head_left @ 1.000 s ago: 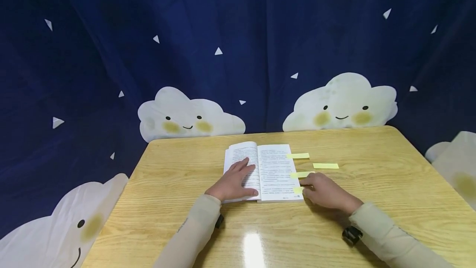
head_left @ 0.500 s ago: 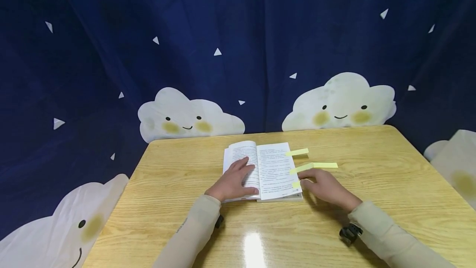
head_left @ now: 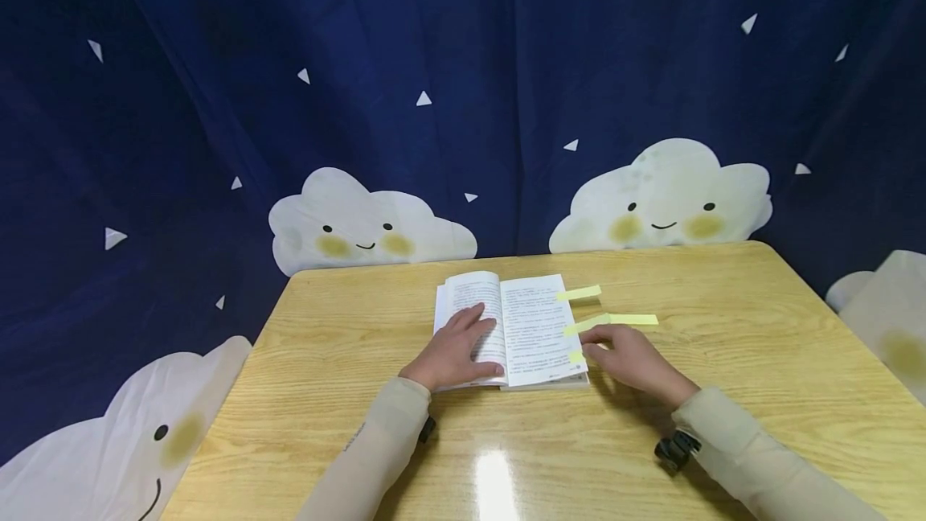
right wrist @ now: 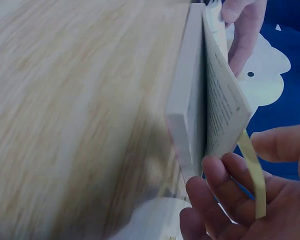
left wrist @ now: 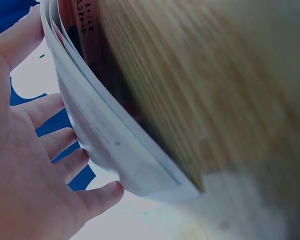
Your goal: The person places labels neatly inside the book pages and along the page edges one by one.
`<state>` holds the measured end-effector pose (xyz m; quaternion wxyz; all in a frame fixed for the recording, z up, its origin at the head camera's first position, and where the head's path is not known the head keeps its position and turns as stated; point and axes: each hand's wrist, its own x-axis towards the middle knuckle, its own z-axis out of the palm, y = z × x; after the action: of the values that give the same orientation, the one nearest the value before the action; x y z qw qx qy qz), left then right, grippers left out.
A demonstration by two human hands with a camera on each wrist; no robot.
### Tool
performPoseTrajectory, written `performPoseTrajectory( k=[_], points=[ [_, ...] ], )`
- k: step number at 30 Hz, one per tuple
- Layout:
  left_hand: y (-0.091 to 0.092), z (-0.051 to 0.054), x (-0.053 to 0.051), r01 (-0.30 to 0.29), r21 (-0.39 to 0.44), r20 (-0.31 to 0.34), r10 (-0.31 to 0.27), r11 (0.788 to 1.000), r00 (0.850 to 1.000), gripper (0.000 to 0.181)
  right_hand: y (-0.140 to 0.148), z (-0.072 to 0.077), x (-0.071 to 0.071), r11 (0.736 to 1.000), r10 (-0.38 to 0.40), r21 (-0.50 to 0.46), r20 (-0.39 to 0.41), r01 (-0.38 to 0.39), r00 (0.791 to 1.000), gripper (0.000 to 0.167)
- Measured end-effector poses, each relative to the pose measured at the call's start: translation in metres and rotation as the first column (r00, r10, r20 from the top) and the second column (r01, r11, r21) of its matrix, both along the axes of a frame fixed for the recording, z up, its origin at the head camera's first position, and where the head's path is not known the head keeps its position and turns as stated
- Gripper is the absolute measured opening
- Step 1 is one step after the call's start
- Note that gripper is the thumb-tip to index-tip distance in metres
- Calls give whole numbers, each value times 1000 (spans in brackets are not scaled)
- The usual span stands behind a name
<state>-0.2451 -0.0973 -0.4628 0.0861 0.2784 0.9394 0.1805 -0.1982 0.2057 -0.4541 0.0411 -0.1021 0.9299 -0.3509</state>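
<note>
An open book (head_left: pixel 531 320) lies on the wooden table in the head view. My left hand (head_left: pixel 459 352) rests on its left page with the fingers spread; the left wrist view shows that hand's palm beside the page edges (left wrist: pixel 115 135). At the right edge, my right hand (head_left: pixel 625 356) holds a lifted page (right wrist: pixel 225 100), fingers curled beneath it and thumb on the other side. Yellow sticky strips stick out from this page: an upper strip (head_left: pixel 579 293), a middle strip (head_left: pixel 587 324) and a lower strip (head_left: pixel 576 357). In the right wrist view, one strip (right wrist: pixel 255 172) passes between thumb and fingers.
Another yellow strip (head_left: pixel 635 319) lies right of the book, on the table (head_left: pixel 347 328). Behind the table hangs a dark blue curtain (head_left: pixel 362 63) with white clouds and triangles. Black wrist devices (head_left: pixel 676 450) show at the sleeves.
The right page has risen off the pages below, tilting its strips upward. My right fingers have moved slightly up along its edge. The left hand has stayed put.
</note>
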Motion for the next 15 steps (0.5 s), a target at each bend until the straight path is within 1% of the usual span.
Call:
performPoseTrajectory(
  k=[2, 5, 8, 11, 13, 15],
  points=[
    [0, 1, 0, 6, -10, -17, -6, 1000, 1000, 81, -2, 1, -2, 1000, -9, -20, -8, 8, 1000, 27],
    [-1, 2, 0, 10, -10, -31, -11, 1000, 999, 79, -5, 3, -5, 997, -39, -59, 2, 39, 999, 25],
    [-2, 4, 2, 10, -4, -68, -11, 1000, 998, 78, -10, 6, -6, 993, -70, -93, 24, 72, 997, 26],
    [-4, 7, 4, 9, -10, -121, -10, 1000, 993, 77, -14, 10, -8, 987, -86, -134, 50, 92, 995, 30],
    [-5, 9, 6, 6, -20, -152, -9, 1000, 988, 76, -15, 12, -10, 976, -85, -193, 89, 101, 992, 34],
    [-6, 12, 8, 6, -26, -174, -11, 1000, 985, 75, -17, 14, -12, 956, -67, -276, 128, 100, 989, 38]
  ],
)
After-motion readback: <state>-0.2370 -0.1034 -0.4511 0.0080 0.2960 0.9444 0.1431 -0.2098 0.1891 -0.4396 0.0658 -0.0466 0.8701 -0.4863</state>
